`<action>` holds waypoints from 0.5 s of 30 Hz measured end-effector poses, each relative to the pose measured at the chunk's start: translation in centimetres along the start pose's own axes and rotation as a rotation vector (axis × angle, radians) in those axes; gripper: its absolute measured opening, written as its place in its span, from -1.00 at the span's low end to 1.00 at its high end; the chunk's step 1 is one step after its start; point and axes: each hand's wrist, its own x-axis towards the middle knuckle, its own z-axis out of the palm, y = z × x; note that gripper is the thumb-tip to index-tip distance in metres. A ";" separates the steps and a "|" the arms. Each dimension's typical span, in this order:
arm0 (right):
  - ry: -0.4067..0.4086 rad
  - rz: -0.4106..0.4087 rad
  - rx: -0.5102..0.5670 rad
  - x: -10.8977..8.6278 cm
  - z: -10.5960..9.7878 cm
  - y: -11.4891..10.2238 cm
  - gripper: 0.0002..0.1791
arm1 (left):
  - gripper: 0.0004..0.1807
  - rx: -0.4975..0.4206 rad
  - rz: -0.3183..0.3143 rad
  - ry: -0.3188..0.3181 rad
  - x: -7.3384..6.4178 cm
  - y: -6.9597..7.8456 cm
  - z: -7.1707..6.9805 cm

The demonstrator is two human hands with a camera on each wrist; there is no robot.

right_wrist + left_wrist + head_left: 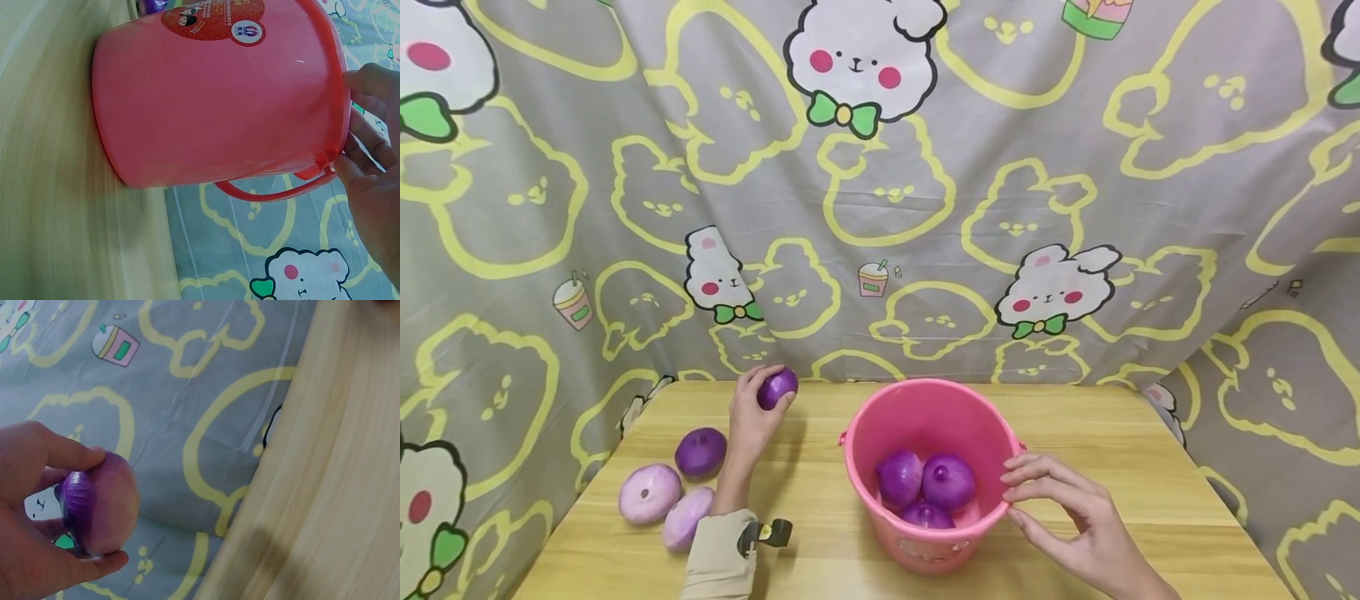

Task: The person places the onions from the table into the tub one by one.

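Above the back of the table, my left hand (756, 417) holds a purple onion (777, 388) between thumb and fingers. The left wrist view shows this onion (103, 503) as dark purple near the palm and paler on the far side. My right hand (1082, 508) grips the right rim of a pink bucket (925, 546), fingertips over the edge and thumb lower down outside. Three purple onions (948, 482) lie inside the bucket. From the right wrist, the bucket (219, 106) appears sideways, standing on the table, with the hand (375, 137) at its rim.
On the wooden table (812, 533), left of the left forearm, lie a dark purple onion (701, 452) and two pale lilac onions (650, 493). The bucket's handle (275, 195) hangs down its side. A grey patterned curtain (895, 333) hangs right behind the table.
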 end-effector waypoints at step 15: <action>-0.001 0.015 -0.002 -0.1 -0.1 0.0 -0.70 | -0.50 0.010 0.037 0.073 0.1 0.3 -0.2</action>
